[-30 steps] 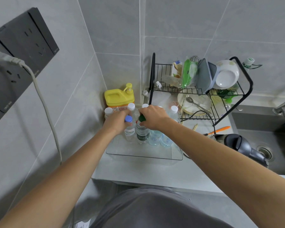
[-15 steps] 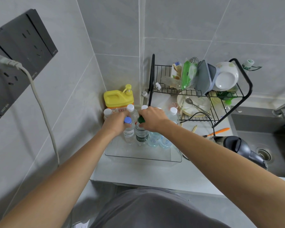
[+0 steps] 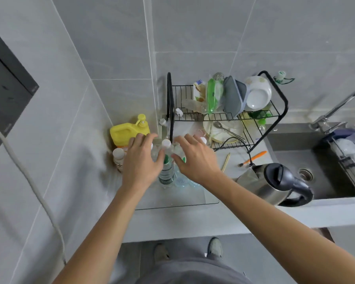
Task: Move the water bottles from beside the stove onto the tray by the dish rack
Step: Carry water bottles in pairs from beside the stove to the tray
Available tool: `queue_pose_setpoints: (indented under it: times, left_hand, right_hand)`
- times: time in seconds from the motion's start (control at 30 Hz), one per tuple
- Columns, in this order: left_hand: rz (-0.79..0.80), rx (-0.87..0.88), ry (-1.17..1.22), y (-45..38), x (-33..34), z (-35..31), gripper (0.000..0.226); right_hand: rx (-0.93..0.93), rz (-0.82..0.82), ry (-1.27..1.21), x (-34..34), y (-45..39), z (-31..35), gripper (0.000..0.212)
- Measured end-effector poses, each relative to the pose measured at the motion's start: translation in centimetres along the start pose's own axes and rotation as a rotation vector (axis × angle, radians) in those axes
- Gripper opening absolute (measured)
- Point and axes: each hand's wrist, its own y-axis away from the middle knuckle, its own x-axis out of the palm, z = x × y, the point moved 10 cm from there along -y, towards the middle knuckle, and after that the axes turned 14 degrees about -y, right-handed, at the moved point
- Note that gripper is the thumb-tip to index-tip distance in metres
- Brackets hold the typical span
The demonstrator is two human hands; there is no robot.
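Observation:
Several clear water bottles stand upright, packed together on a clear tray left of the black dish rack. A green-capped bottle shows between my hands, and a white-capped bottle stands behind it. My left hand hovers over the left bottles with fingers spread, holding nothing. My right hand hovers over the right bottles, fingers also apart. The hands hide most of the other caps.
A yellow pump jug and a small white-capped bottle stand left of the tray by the wall. A steel kettle, an orange brush and chopsticks lie to the right, then the sink.
Both hands have let go of the bottle necks and lifted with fingers spread. The view has tilted down and pulled back, showing the kettle and my feet.

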Motion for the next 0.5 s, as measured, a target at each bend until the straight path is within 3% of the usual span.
queue_pose_setpoints:
  times: [0.23, 0.5]
  left_hand:
    - [-0.019, 0.300, 0.168, 0.5, 0.8, -11.9, 0.056]
    - [0.095, 0.588, 0.175, 6.5, 2.0, -31.9, 0.063]
  right_hand:
    - [0.177, -0.175, 0.022, -8.7, 8.8, -6.2, 0.056]
    - [0.489, -0.412, 0.060, -20.7, 26.4, -16.2, 0.063]
